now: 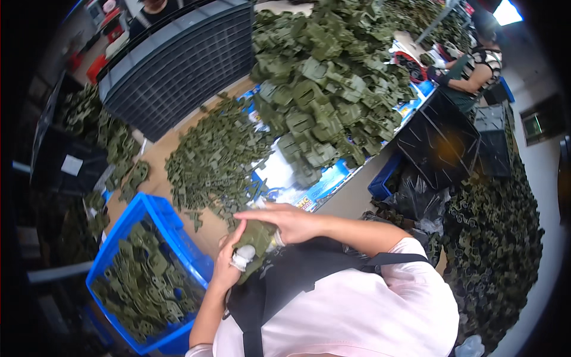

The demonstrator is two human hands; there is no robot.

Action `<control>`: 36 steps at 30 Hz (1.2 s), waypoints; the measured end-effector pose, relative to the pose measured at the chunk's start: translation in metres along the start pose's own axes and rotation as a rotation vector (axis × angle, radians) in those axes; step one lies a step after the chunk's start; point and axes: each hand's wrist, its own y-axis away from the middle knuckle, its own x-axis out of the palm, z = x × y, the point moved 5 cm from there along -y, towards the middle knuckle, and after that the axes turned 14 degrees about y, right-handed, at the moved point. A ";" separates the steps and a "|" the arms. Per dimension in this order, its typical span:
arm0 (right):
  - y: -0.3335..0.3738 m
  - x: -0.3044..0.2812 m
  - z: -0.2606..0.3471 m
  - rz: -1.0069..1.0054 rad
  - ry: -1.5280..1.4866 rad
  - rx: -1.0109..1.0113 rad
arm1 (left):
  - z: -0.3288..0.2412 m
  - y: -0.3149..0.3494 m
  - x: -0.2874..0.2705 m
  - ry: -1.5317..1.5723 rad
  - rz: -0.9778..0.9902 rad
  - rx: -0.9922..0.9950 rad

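Note:
Close to my body, both hands hold an olive-green moulded plastic part (258, 234). My left hand (225, 269) grips it from the left, its thumb wrapped in white. Over the part's right side bends my right hand (294, 224), which also has white wrapping on its fingers. The fingers partly cover the part, so its full shape is hidden. Just beyond my hands lies a spread of small green plastic pieces (208, 152). Farther back rises a heap of larger green moulded parts (324, 98).
At my left stands a blue bin (189, 247) holding green parts. A dark ribbed crate (178, 71) sits across the table (156, 156). Black crates (437, 134) and a large pile of dark green parts (493, 238) are at right. Another person (476, 71) works at far right.

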 end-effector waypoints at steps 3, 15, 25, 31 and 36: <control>0.026 -0.026 -0.008 -0.355 0.000 0.003 | -0.025 -0.004 -0.025 0.004 -0.061 0.162; 0.129 -0.090 -0.040 -0.543 0.013 0.142 | -0.050 -0.063 0.044 0.044 -0.149 0.280; 0.230 -0.190 -0.111 -0.754 -0.022 0.259 | -0.102 -0.186 0.158 0.064 0.203 0.458; 0.274 -0.307 -0.219 -1.790 -0.007 0.334 | -0.104 -0.233 0.101 -0.043 -0.348 0.359; 0.279 -0.396 -0.436 -1.980 0.530 0.739 | -0.053 -0.136 0.000 -0.313 -0.784 0.112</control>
